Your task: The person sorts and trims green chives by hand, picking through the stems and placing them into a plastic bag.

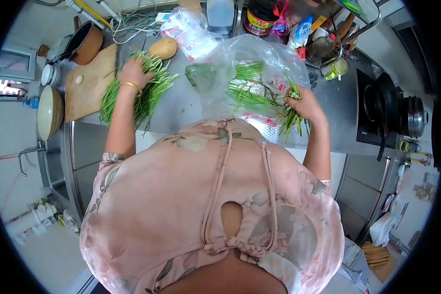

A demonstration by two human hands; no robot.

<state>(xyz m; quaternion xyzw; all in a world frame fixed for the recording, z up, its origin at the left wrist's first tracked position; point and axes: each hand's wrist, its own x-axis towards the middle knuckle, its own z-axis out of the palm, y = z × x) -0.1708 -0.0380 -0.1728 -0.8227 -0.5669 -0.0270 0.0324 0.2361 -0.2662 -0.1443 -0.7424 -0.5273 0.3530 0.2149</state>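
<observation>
A large heap of long green stalks (154,93) lies on the steel counter, partly beside the cutting board. On top of this heap rests my left hand (134,73), its fingers partly hidden among the stalks. At the right, my right hand (305,104) is closed round a smaller bunch of green stalks (290,120) near the counter's front edge. Between the hands a clear plastic bag (215,98) lies spread out, with more green stalks (250,93) in or on it. A potato (162,48) sits just behind the left heap.
The wooden cutting board (90,88) holds a small pale piece. Around the counter stand a brown pot (86,44), a bowl (50,112), a black-lidded jar (259,17), a condiment rack (350,36) and a stove (370,105) with a black pan (387,93).
</observation>
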